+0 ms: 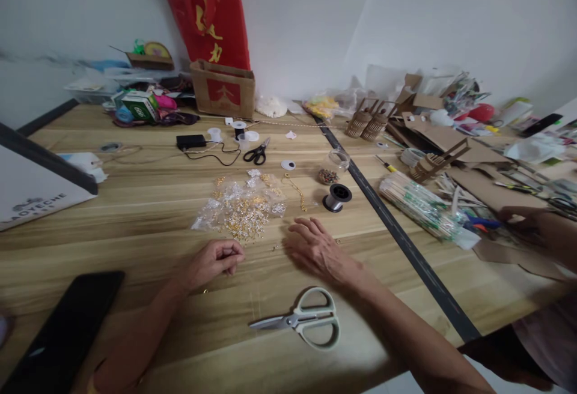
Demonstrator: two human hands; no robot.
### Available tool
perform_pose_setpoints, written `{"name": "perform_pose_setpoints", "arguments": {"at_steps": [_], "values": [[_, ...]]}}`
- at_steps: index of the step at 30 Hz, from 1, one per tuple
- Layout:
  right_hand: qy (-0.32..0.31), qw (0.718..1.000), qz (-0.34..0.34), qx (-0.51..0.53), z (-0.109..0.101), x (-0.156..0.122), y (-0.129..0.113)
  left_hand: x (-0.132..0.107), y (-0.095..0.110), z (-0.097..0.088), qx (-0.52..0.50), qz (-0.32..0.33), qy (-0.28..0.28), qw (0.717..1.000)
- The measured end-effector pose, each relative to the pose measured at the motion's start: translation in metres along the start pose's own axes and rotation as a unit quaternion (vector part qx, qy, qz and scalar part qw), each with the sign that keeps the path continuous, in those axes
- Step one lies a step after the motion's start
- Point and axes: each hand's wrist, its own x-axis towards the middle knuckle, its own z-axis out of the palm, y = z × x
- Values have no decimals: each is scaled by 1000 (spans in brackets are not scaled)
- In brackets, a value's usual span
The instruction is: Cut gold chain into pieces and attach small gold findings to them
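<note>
My left hand [215,263] rests at the near edge of a pile of small gold and silver beads [246,215], its thumb and fingers pinched together. Whatever the pinch holds, if anything, is too small to make out. Palm down on the table, my right hand [318,248] lies open with its fingers stretched toward the pile. Tiny metal pieces [274,248] lie between the two hands. Beyond the right hand are a gold chain [296,192] and a black spool of thin wire [337,197]. Pale green scissors [300,320] lie nearer to me, pointing left.
A black phone [65,328] lies at the near left. Black scissors [256,151], a jar of beads [332,169] and a black adapter [190,142] stand farther back. At right are packed sticks [417,205], cardboard [451,133] and another person's hand [536,226].
</note>
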Motion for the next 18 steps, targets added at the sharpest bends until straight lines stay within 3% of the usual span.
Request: {"name": "perform_pose_setpoints", "arguments": {"at_steps": [11, 18], "values": [[-65, 998, 6, 19, -2, -2, -10, 1, 0, 1, -7, -1, 2, 1000], [-54, 997, -16, 45, -9, -1, -8, 1, -2, 1, -23, -13, 5, 1000]]}}
